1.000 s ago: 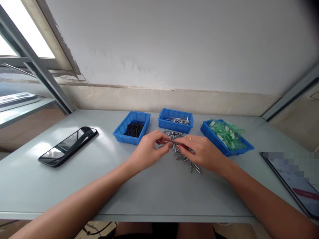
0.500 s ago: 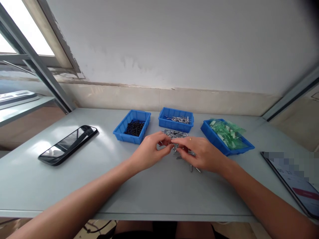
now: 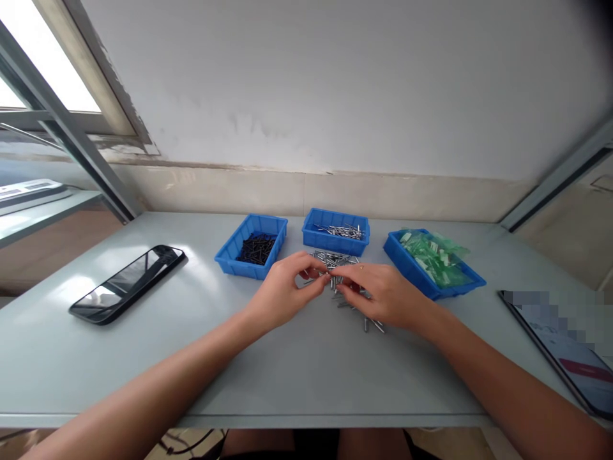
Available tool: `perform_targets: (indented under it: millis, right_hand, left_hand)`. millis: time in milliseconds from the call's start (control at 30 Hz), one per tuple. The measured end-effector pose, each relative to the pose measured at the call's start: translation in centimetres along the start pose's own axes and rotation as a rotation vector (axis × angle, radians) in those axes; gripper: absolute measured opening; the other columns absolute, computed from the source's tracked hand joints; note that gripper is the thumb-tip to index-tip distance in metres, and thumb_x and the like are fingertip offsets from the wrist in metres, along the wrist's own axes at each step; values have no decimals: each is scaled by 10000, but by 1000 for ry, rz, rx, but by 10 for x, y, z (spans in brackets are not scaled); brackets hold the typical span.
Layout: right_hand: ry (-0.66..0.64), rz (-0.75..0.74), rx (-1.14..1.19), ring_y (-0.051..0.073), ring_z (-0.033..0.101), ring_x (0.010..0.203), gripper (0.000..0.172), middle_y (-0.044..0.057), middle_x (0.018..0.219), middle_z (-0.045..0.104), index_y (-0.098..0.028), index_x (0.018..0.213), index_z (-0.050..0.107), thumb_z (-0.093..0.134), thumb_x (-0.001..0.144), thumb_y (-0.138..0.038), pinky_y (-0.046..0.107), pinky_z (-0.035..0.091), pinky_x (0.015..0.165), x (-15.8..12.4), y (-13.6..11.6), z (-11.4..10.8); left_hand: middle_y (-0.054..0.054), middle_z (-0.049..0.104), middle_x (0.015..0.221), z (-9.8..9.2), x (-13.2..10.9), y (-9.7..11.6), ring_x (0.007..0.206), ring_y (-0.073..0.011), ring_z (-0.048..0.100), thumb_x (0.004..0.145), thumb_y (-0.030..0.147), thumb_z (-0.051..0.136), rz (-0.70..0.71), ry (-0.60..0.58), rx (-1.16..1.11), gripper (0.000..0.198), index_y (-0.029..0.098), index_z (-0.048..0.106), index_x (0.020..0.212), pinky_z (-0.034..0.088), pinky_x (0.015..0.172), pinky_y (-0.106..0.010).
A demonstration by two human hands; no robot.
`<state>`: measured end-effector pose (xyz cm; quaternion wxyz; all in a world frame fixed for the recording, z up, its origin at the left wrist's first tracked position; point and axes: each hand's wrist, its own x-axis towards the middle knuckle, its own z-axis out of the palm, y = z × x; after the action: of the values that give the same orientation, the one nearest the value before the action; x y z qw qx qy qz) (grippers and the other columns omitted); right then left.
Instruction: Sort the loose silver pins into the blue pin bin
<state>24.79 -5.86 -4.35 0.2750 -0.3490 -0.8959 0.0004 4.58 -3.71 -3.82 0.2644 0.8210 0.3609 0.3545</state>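
My left hand (image 3: 281, 289) is closed in a pinch over a loose pile of silver metal pins (image 3: 335, 259) on the grey table. Whatever sits between its thumb and index finger is too small to name. Facing it, my right hand (image 3: 383, 294) has its fingers curled and its index fingertip almost meeting the left fingertips. Its grip partly covers the pile, so I cannot make out what it holds. A few pins stick out below the right palm. Just behind the pile stands a blue bin (image 3: 330, 241) of similar silver pins.
Left of the pile, another blue bin (image 3: 230, 263) holds black screws (image 3: 257, 248). A third blue bin (image 3: 407, 271) at right contains green plastic packets (image 3: 438, 255). A black phone-like device (image 3: 127, 284) lies at far left, a tablet (image 3: 555, 345) at far right. The wall closes the back.
The whole view has shifted slightly. Both hands stay over the pile, and their fingertips have come a little closer together.
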Motion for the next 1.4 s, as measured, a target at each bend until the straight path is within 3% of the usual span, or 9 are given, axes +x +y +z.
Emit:
perform_targets:
  millis: [200, 400, 567, 700, 867, 1067, 1200, 1400]
  right_hand:
    - [-25, -39, 1, 147, 606, 706, 199, 27, 792, 662, -181, 1041, 563, 441, 884, -191, 268, 456, 642, 0, -2, -1]
    - [28, -41, 24, 138, 599, 723, 325, 17, 826, 660, -192, 1202, 483, 440, 880, -175, 261, 463, 648, 0, -1, -2]
    - [28, 52, -22, 145, 602, 726, 273, 22, 816, 665, -165, 1142, 533, 460, 879, -189, 260, 459, 648, 1, -1, -2]
    - [-43, 117, -23, 150, 605, 721, 275, 8, 790, 659, -184, 1142, 529, 478, 874, -209, 257, 448, 617, 1, 1, -1]
    - [-110, 108, 3, 154, 606, 736, 283, 13, 816, 661, -187, 1153, 522, 473, 877, -223, 263, 442, 631, 0, 2, 2]
    - [-142, 75, 25, 160, 601, 729, 254, 16, 796, 654, -186, 1118, 530, 467, 872, -200, 266, 430, 629, 1, -2, 2]
    - [-98, 29, 15, 156, 601, 722, 228, 23, 812, 658, -189, 1087, 546, 454, 878, -202, 265, 434, 633, 1, -2, 1]
    - [57, -4, 9, 126, 583, 664, 223, 12, 774, 649, -188, 1092, 536, 438, 893, -206, 248, 445, 637, 0, -1, -2]
  left_hand:
    - [-17, 595, 795, -1, 1, -1, 720, -122, 556, 846, 234, 524, 0, 8, 27, 110, 167, 611, 846, 456, 677, -250]
    - [0, 572, 742, 1, 0, 0, 710, -123, 542, 823, 206, 532, 27, -108, 84, 95, 169, 615, 795, 426, 631, -237]
    - [-8, 603, 788, 0, 0, 0, 741, -128, 559, 814, 207, 541, 2, -42, 97, 81, 173, 615, 820, 446, 679, -249]
    - [-13, 603, 803, 2, 0, -3, 751, -132, 567, 816, 225, 545, 3, 14, 129, 89, 176, 614, 844, 458, 679, -249]
    - [-21, 603, 819, 3, -1, -4, 791, -153, 583, 811, 220, 547, 38, 41, 212, 104, 180, 624, 868, 467, 726, -285]
    - [-29, 600, 824, 1, -2, -1, 782, -143, 582, 839, 208, 517, 97, 48, 152, 101, 168, 606, 864, 474, 710, -266]
    - [-34, 614, 870, 2, -1, 0, 790, -139, 592, 868, 225, 481, 28, 18, 51, 110, 167, 574, 879, 477, 651, -241]
    - [-18, 655, 848, 4, 0, -1, 802, -136, 617, 891, 252, 460, -63, -83, -89, 129, 169, 550, 930, 494, 739, -267]
